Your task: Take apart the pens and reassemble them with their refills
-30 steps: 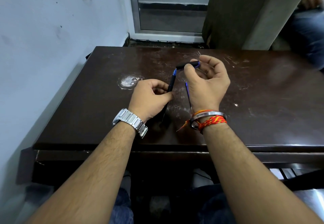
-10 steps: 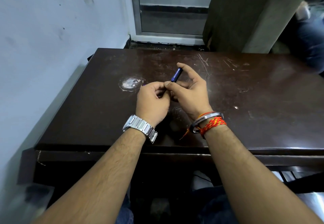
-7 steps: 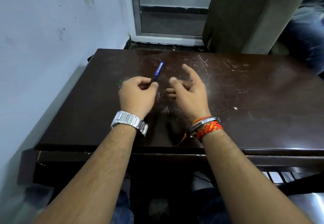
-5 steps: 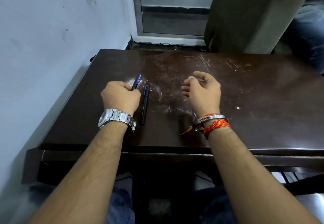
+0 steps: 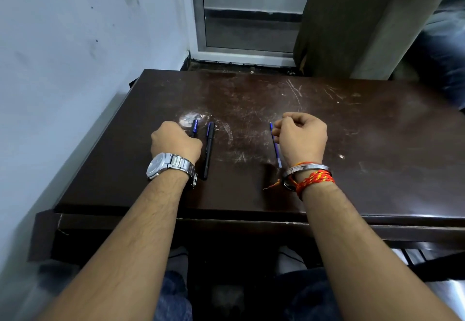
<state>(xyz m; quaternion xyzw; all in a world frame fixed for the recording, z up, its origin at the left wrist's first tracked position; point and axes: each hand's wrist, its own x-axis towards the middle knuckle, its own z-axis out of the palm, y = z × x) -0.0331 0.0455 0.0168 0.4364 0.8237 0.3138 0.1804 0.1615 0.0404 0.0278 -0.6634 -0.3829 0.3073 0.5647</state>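
left hand (image 5: 176, 142) fisted around dark pen with blue end (image 5: 194, 128) on scratched dark brown wooden table (image 5: 352, 144). just beside it, second black-and-blue pen (image 5: 208, 150) lying flat. right hand (image 5: 300, 137) curled shut on thin blue refill (image 5: 275, 147) lying against table.

Plain room (scratched desk (image 5: 352, 132), door (image 5: 249, 18)).

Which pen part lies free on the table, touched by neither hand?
The black pen right of the left hand; the other two pieces sit at the hands.
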